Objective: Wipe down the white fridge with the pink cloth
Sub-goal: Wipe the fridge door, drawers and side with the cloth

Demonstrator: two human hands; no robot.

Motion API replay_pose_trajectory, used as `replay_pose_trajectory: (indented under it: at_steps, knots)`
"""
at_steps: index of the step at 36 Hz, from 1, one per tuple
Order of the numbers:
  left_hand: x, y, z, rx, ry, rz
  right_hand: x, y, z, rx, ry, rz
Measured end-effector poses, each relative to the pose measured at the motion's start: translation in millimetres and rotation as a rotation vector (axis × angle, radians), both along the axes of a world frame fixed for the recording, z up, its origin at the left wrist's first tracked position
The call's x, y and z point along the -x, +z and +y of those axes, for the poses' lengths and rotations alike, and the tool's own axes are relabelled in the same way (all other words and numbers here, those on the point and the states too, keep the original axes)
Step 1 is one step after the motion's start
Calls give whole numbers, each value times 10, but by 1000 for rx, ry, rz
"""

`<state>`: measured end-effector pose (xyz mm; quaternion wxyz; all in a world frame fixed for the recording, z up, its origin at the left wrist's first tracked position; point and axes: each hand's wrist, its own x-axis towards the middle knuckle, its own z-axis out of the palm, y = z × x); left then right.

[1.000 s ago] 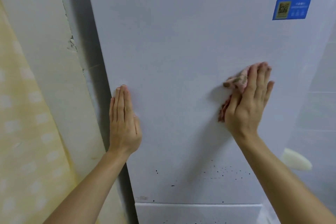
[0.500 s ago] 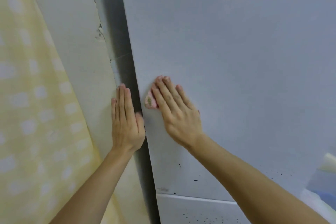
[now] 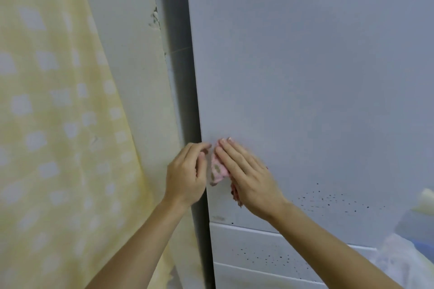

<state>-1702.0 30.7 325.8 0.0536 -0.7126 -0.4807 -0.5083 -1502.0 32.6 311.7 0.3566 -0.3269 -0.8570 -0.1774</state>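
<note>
The white fridge [image 3: 317, 82] fills the right of the view, with dark specks low on its door. A pink cloth [image 3: 217, 170] lies against the door near its left edge. My right hand [image 3: 250, 178] presses flat on the cloth with straight fingers and covers most of it. My left hand [image 3: 185, 171] is at the fridge's left edge, right beside the cloth, with its fingers bent toward it. Whether it pinches the cloth I cannot make out.
A yellow curtain with pale patches [image 3: 58, 124] hangs at the left. A chipped wall edge [image 3: 141, 77] and a dark gap [image 3: 185, 91] border the fridge. A lower fridge panel [image 3: 258, 248] is speckled. A pale object [image 3: 425, 202] and a plastic bag [image 3: 399, 263] are at the right.
My right hand has slid the cloth from the door's right side to its left edge and then lower. My left hand has left its flat rest and bent its fingers beside the cloth.
</note>
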Motion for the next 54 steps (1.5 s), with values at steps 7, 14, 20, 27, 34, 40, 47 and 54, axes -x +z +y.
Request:
replay_pose_trajectory:
  at_steps: [7,14,20,27,34,40,47,54]
  knots:
    - [-530,-4,-579,677,-608,-722,-107,-172,-406,327,-29,294]
    - [-622,-274,-823,805,-562,-686,-298,-395,-834,757,142,436]
    - [-467,-316,-914,923,-604,-776,-559,-469,-913,1363,287,984]
    - [-380,-294,-896,916,-455,-783,-508,-500,-915,1378,321,1242]
    - [-312,-298,-868,982,-516,-789,-544,-427,-903,1405,324,1323]
    - [-373,-253,-823,938,-551,-796,-600,-390,-871,1430,392,1373]
    - [-320,-276,-768,864,-501,-703,-597,-384,-896,1413,240,1288]
    - [-447,-430,-691,843,-223,-702,-418,-279,-1059,1020,48,1206]
